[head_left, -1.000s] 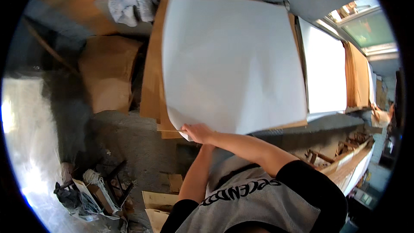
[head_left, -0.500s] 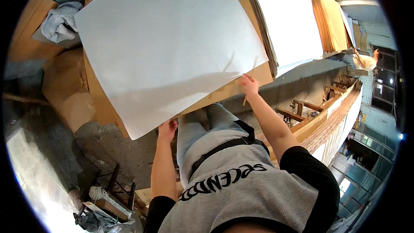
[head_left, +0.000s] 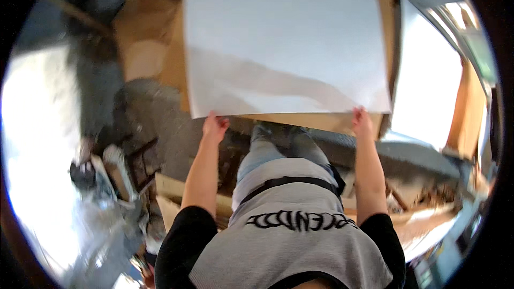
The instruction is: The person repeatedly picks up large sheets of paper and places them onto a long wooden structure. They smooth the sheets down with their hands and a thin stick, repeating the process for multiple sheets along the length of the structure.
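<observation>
A large white sheet (head_left: 289, 32), of paper or thin board, lies over brown cardboard (head_left: 316, 121). My left hand (head_left: 215, 127) pinches the sheet's near edge close to its left corner. At the same edge, a little in from the right corner, my right hand (head_left: 363, 121) has its fingertips closed on the sheet. The fingertips of both hands are partly hidden by the edge and slightly blurred. A shadow crosses the lower part of the sheet.
To the right stands another white stack (head_left: 428, 75), with a brown stack (head_left: 465, 109) beyond it. Brown paper (head_left: 144, 56) lies at the left. Plastic wrap (head_left: 107, 241) and clutter are at the lower left. Wooden framing (head_left: 428, 219) is at the lower right.
My view has turned, and the sheet's near edge now runs almost level before me. My right hand has come onto that edge; the thin stick seen by it earlier no longer shows.
</observation>
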Demonstrator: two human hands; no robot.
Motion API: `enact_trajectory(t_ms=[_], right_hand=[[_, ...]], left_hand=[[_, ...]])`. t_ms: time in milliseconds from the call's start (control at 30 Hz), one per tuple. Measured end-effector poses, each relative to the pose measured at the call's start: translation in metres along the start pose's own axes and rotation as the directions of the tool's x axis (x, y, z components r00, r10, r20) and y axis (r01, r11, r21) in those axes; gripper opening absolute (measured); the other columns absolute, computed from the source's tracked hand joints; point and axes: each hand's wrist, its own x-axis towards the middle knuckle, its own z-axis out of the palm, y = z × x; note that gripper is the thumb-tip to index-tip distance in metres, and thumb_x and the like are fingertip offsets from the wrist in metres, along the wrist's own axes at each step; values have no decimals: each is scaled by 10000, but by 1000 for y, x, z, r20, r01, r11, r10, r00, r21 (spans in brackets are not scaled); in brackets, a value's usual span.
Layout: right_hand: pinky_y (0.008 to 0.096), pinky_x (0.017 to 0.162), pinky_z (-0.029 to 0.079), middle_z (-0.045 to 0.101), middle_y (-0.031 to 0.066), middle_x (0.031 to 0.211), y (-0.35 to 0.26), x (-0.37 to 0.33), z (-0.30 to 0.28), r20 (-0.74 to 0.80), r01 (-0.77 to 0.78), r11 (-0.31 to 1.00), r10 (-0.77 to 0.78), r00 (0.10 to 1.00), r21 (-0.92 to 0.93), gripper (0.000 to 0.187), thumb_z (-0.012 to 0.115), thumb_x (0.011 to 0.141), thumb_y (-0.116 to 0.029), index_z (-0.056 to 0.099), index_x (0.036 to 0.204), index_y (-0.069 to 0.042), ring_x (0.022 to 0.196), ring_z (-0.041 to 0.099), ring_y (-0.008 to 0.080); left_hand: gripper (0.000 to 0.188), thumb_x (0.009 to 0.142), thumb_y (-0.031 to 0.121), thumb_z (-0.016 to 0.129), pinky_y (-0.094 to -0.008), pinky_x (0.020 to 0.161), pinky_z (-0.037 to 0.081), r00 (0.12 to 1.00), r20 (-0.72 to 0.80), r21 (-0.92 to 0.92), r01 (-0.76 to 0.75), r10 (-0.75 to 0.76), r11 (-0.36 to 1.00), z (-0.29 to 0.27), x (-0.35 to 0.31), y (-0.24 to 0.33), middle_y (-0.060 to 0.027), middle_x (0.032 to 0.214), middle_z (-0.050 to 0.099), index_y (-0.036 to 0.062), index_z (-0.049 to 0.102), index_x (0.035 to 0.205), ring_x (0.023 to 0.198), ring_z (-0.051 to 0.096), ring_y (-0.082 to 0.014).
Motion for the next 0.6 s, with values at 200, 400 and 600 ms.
enact_trajectory(t_ms=[200, 400, 600], right_hand=[[198, 331, 225, 626, 89, 917, 16, -24, -43, -80, 45, 996, -51, 995, -75, 203, 422, 898, -259, 458, 925, -61, 525, 508, 62], [185, 339, 226, 624, 78, 933, 27, -17, -99, -88, 74, 997, -77, 993, -31, 211, 421, 899, -271, 460, 919, -65, 512, 488, 31], [183, 341, 218, 619, 87, 958, 29, -14, -106, -6, 100, 992, -101, 995, -79, 188, 413, 903, -251, 450, 903, -66, 548, 511, 21]], left_hand=[[249, 900, 316, 378, -335, 491, 446, 998, 44, 73, -54, 51, 996, -6, 3, -18, -65, 833, 481, 110, 404, 1037, 568, 518, -188], [235, 905, 325, 363, -298, 465, 429, 994, 67, 23, -84, 82, 996, 4, -3, -4, -33, 781, 491, 136, 412, 1035, 541, 502, -148], [222, 917, 308, 346, -288, 444, 413, 993, 55, 40, -103, 101, 994, 11, 4, 19, -34, 731, 468, 114, 391, 1017, 508, 465, -134]])
